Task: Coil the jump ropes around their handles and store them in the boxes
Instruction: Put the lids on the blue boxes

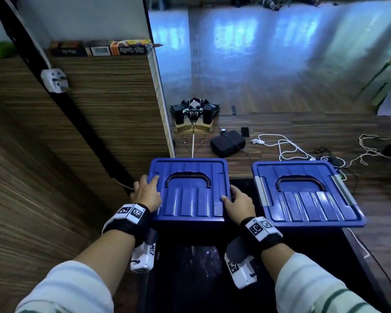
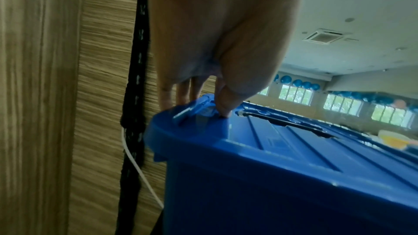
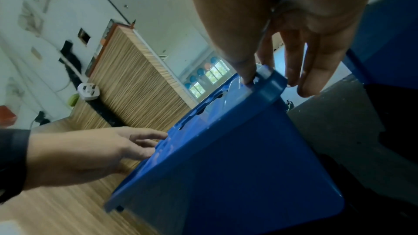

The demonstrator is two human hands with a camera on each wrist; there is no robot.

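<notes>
Two blue plastic boxes with closed lids stand side by side on a dark surface. My hands are at the left box. My left hand pinches its left side clip, thumb on the lid and fingers down the outside. On the opposite edge, my right hand pinches the grey right clip between thumb and fingers. The right box is untouched, with grey clips on both sides. No jump rope shows in any view.
A wood-grain partition with a white plug and a black strip stands close to the left of the left box. On the floor beyond lie a black pouch, white cables and a device on cardboard.
</notes>
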